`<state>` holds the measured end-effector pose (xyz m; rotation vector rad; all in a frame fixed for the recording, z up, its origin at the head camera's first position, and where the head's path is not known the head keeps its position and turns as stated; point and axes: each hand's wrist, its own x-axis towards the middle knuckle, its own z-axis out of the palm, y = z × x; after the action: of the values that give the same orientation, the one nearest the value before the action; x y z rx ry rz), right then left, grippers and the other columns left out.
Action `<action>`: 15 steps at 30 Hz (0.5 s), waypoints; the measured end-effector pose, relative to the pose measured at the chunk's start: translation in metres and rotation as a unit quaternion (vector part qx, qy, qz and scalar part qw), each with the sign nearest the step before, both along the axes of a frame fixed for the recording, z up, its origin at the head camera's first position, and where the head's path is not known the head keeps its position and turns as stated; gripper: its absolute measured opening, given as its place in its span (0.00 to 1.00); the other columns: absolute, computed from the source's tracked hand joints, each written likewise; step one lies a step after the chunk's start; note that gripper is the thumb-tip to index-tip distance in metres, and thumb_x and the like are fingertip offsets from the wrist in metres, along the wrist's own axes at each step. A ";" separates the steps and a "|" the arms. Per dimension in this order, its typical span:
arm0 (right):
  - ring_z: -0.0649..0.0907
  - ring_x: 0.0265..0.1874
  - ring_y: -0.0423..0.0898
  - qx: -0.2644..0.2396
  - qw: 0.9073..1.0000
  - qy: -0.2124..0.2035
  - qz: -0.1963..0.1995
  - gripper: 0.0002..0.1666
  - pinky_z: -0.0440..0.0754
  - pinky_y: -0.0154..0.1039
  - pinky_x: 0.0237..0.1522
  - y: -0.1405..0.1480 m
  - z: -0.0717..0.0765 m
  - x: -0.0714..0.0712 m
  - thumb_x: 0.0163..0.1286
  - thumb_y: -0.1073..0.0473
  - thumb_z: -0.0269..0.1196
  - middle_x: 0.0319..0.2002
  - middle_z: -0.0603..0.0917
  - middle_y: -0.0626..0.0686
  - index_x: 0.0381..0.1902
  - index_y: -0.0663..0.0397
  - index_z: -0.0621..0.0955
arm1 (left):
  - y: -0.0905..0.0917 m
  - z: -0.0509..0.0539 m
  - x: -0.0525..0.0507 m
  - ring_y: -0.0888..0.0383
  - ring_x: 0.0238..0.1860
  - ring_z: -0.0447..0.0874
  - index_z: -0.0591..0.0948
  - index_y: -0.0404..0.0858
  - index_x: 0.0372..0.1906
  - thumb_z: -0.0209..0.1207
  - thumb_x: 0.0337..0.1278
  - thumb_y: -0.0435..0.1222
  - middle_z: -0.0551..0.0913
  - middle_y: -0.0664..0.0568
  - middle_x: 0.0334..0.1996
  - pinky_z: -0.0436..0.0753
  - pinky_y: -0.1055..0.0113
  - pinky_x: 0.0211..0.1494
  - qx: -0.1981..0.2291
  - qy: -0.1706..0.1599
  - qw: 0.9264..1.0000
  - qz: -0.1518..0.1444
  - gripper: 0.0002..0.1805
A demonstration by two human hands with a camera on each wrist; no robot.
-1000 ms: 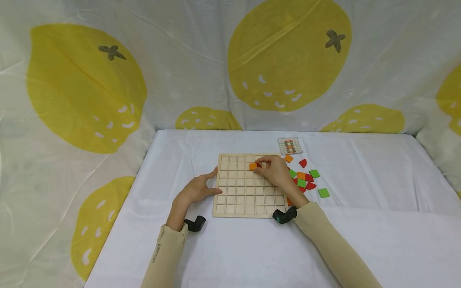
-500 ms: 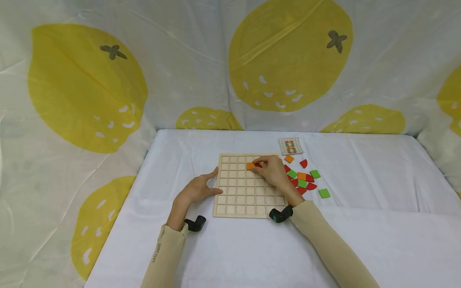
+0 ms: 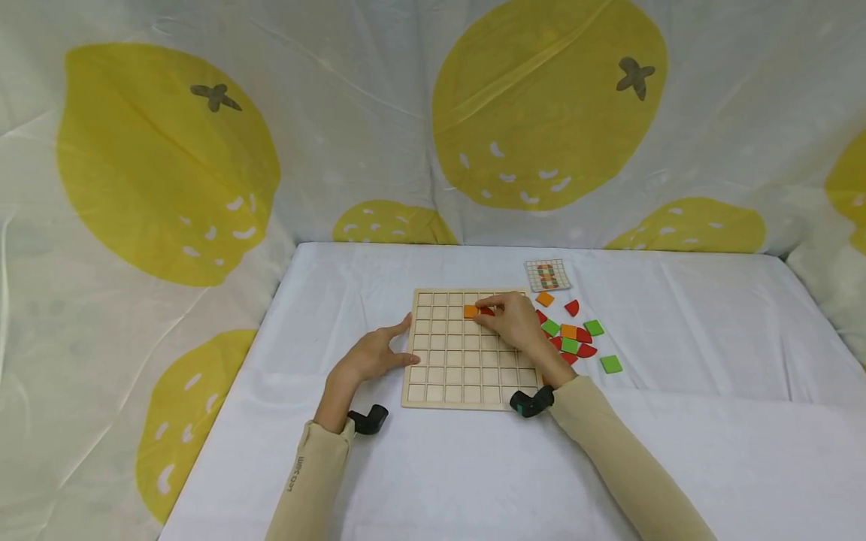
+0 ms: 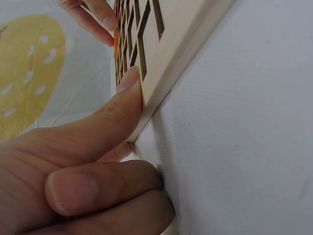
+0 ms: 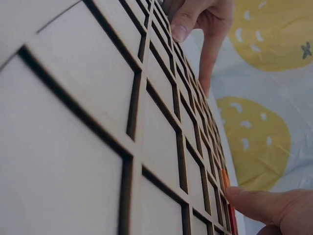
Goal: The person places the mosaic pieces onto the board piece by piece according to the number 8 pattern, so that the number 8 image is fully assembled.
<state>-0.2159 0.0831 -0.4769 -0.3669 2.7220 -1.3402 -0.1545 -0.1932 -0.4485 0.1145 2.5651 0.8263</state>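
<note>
In the head view, the grid board [image 3: 453, 358] lies on the white-covered table. My left hand [image 3: 368, 356] touches its left edge with thumb and index finger spread apart; in the left wrist view the thumb [image 4: 115, 115] presses on the rim, with other fingers bent beside it. My right hand [image 3: 517, 323] pinches the right side of an orange square tile [image 3: 470, 311] in the second row from the back. A red piece [image 3: 486, 310] sits right of that tile, partly hidden by the fingers. The right wrist view shows the orange tile [image 5: 225, 178] at a fingertip.
Right of the board lie loose red, orange and green pieces, among them a green square [image 3: 611, 364] and a red quarter-round [image 3: 571, 307]. A small pattern card [image 3: 548, 275] is behind them. A lemon-print cloth [image 3: 358, 113] hangs at the back.
Since a second ago, the right hand and the orange tile have shifted slightly left on the board. The left hand stays on the board's edge.
</note>
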 end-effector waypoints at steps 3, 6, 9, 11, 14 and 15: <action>0.66 0.15 0.42 -0.008 1.000 -0.017 -0.003 0.19 0.60 0.33 0.20 0.007 0.002 0.004 0.66 0.56 0.74 0.16 0.70 0.47 0.54 0.54 0.89 | 0.000 -0.001 0.000 0.39 0.81 0.57 0.54 0.48 0.83 0.68 0.66 0.47 0.60 0.38 0.79 0.66 0.41 0.77 0.002 -0.003 1.000 0.000 0.48; 0.65 0.15 0.44 -0.023 0.999 -0.040 -0.016 0.20 0.59 0.33 0.19 0.017 0.005 0.010 0.67 0.55 0.73 0.15 0.67 0.48 0.56 0.54 0.88 | 0.000 -0.001 0.000 0.39 0.81 0.57 0.54 0.48 0.83 0.68 0.65 0.48 0.60 0.39 0.79 0.65 0.41 0.78 0.003 -0.003 1.000 -0.001 0.49; 0.63 0.15 0.44 -0.023 0.999 -0.040 -0.024 0.20 0.57 0.33 0.20 0.028 0.008 0.015 0.68 0.56 0.72 0.15 0.64 0.47 0.56 0.55 0.88 | 0.000 -0.001 0.000 0.39 0.81 0.56 0.54 0.48 0.83 0.68 0.65 0.47 0.60 0.39 0.79 0.65 0.41 0.78 0.004 -0.002 1.000 0.000 0.49; 0.63 0.16 0.43 -0.014 0.999 -0.026 -0.026 0.19 0.56 0.33 0.20 0.037 0.009 0.018 0.68 0.56 0.73 0.16 0.63 0.46 0.55 0.56 0.88 | 0.000 -0.002 0.000 0.40 0.81 0.56 0.54 0.48 0.83 0.69 0.64 0.48 0.60 0.39 0.79 0.64 0.41 0.78 0.006 -0.002 1.000 0.001 0.49; 0.63 0.15 0.42 -0.006 0.999 -0.017 -0.033 0.19 0.57 0.32 0.19 0.051 0.009 0.022 0.67 0.56 0.73 0.16 0.63 0.46 0.53 0.57 0.89 | -0.001 -0.001 -0.001 0.39 0.81 0.57 0.54 0.47 0.83 0.68 0.65 0.48 0.60 0.38 0.79 0.65 0.41 0.78 0.003 0.001 1.000 -0.003 0.49; 0.63 0.15 0.42 -0.004 0.999 -0.017 -0.036 0.19 0.57 0.32 0.19 0.056 0.009 0.023 0.67 0.56 0.73 0.16 0.63 0.46 0.53 0.56 0.89 | -0.002 -0.001 -0.001 0.39 0.81 0.57 0.54 0.47 0.83 0.68 0.65 0.48 0.60 0.38 0.79 0.65 0.41 0.78 0.002 0.002 1.000 -0.004 0.49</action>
<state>-0.1932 0.1393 -0.4677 -0.2477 2.7277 -1.3627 -0.1552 -0.1949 -0.4500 0.1287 2.5658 0.8285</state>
